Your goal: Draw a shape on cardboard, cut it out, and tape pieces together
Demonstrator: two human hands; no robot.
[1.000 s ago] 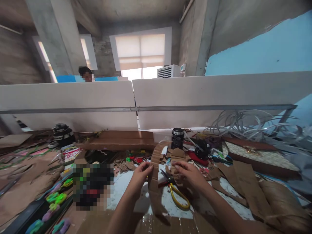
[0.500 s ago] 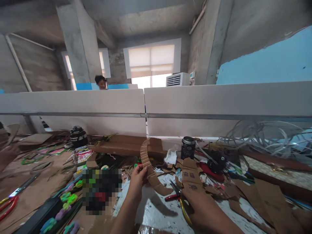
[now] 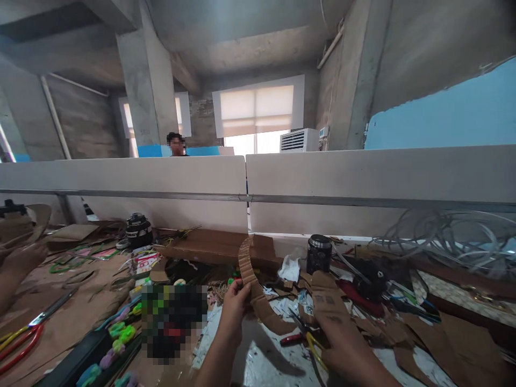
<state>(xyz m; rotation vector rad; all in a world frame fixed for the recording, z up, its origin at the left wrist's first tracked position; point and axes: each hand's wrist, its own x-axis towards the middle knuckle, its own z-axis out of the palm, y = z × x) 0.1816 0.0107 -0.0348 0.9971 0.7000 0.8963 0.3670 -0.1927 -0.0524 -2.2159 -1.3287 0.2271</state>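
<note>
My left hand (image 3: 233, 309) is closed round a curved strip of corrugated cardboard (image 3: 253, 287), holding it upright above the table. My right hand (image 3: 345, 352) lies low at the right, palm down, over a pair of pliers with yellow and red handles (image 3: 307, 339). A printed piece of cardboard (image 3: 328, 303) rests partly over that hand. Its fingers are mostly hidden, so I cannot tell whether they grip the pliers.
A black jar (image 3: 318, 253) stands behind the cardboard scraps. A flat brown box (image 3: 209, 246) lies against the white partition (image 3: 161, 177). Clear tubing (image 3: 447, 236) is piled at right. Another person's hand (image 3: 20, 263) and red pliers (image 3: 20, 344) are at left.
My left hand has lifted the corrugated strip away from my right hand. My right hand dropped toward the pliers. The view has tilted up and shifted right.
</note>
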